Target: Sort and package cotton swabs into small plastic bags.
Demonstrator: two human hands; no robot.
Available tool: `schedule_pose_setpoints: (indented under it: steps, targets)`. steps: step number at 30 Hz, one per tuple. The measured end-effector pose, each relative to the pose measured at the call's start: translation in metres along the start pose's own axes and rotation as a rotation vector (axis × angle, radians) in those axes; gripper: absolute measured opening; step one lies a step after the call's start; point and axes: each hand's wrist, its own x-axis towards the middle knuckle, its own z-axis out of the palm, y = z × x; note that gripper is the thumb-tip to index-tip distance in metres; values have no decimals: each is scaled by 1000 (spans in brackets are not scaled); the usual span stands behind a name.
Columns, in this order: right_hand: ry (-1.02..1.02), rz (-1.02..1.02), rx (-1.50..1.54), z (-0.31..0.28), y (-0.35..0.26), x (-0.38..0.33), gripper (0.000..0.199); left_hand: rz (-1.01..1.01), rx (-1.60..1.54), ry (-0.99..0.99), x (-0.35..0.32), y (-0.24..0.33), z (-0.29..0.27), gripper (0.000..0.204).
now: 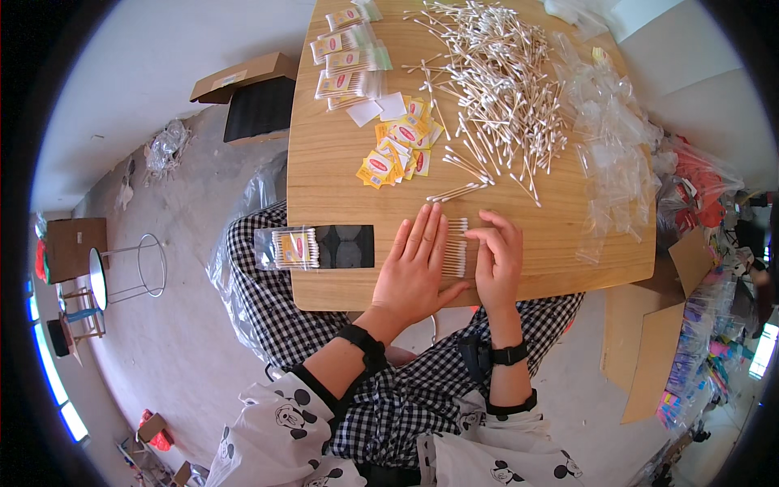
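A short row of cotton swabs [456, 247] lies side by side on the wooden table [535, 243] near its front edge. My left hand [412, 264] is stretched flat at the row's left side, palm down, fingers together and thumb out; it hides the swabs' left ends. At the row's right side is my right hand [498, 260], its fingers loosely bent and the fingertips by the swab ends, with nothing visible in its grasp. Left of my left hand, a clear packet of cotton swabs [296, 247] with a yellow card lies beside a black pad [347, 246].
A large heap of loose cotton swabs [503, 81] covers the table's far middle. Yellow and white cards [398, 146] lie left of it, below filled packets [349, 61]. Clear plastic bags [608, 146] line the right side. An open cardboard box [649, 325] stands at right.
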Motion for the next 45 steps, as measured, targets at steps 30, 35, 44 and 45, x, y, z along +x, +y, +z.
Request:
schedule_pose_setpoints:
  steps: [30, 35, 44, 45]
  targets:
    - [29, -81, -201, -14, 15, 44, 13, 25, -69, 51, -16, 1, 0, 98]
    - [-30, -10, -63, -25, -7, 31, 14, 79, -24, 12, -18, 0, -2, 100]
    - [-264, -175, -102, -19, -12, 26, 16, 80, 26, -66, -11, 3, -4, 101]
    - [-264, -177, -102, -20, -12, 29, 16, 83, 21, -62, -11, 3, -3, 101]
